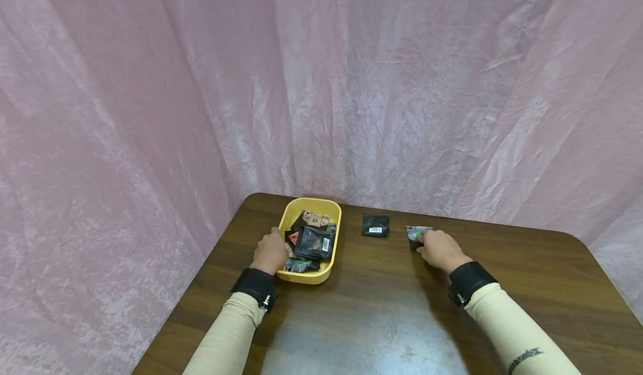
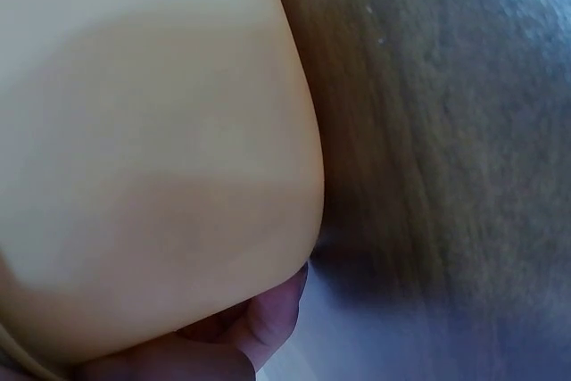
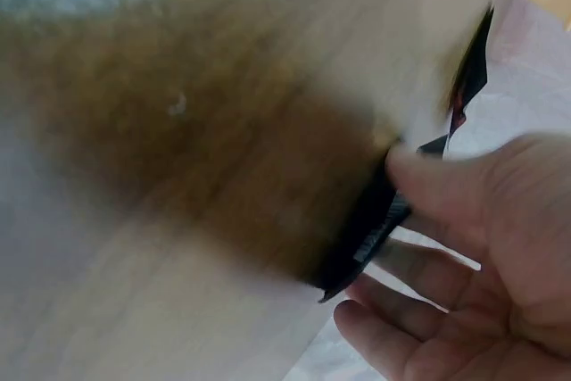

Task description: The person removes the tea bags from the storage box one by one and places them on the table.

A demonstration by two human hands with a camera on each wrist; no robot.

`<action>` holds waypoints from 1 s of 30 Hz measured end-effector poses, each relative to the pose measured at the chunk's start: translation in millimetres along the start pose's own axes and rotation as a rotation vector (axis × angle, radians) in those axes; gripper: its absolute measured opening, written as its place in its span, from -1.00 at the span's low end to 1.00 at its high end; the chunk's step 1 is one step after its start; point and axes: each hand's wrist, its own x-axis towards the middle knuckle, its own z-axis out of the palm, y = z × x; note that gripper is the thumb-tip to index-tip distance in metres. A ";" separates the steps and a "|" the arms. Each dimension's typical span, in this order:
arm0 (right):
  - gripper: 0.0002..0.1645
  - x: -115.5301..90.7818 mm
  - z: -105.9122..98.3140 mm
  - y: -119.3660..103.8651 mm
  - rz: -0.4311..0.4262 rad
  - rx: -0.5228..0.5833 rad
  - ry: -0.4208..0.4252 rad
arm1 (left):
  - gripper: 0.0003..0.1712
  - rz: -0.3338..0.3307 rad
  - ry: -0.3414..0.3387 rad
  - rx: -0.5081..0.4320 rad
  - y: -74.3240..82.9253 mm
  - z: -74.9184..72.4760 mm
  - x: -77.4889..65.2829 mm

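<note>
A yellow plastic bin (image 1: 307, 278) full of small packets stands at the left of the table, and my left hand (image 1: 270, 252) grips its left side. Up close in the left wrist view, the bin's smooth wall (image 2: 161, 122) covers most of the picture, with fingers (image 2: 272, 318) curled at its lower edge. My right hand (image 1: 442, 250) pinches a small dark foil packet (image 1: 414, 233) with a silver and green printed face. The right wrist view shows the thumb against the black packet (image 3: 361, 234), the other fingers behind it.
Between the bin and my right hand lies a flat black packet (image 1: 375, 225) with a white barcode label. The brown wooden table (image 1: 532, 274) has rounded back corners. Pink curtains (image 1: 392, 113) hang along its back and left.
</note>
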 end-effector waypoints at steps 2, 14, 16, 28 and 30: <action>-0.44 1.9 0.0 0.3 0.001 0.012 -0.023 | -0.56 -0.013 -0.013 -0.002 2.0 -2.8 -1.6; -0.31 16.4 5.8 -3.4 0.032 -0.006 -0.077 | -0.58 -0.031 -0.022 0.000 12.2 -13.3 -10.7; -0.30 17.5 6.7 -4.0 0.040 -0.002 -0.074 | -0.58 -0.018 -0.018 -0.002 9.9 -12.3 -8.7; -0.29 15.8 5.7 -6.7 0.056 -0.001 -0.097 | -0.57 -0.070 -0.047 -0.009 27.0 -28.7 -22.0; -0.29 15.3 6.4 -6.3 0.051 -0.006 -0.096 | -0.57 -0.067 -0.051 -0.015 23.8 -25.3 -19.9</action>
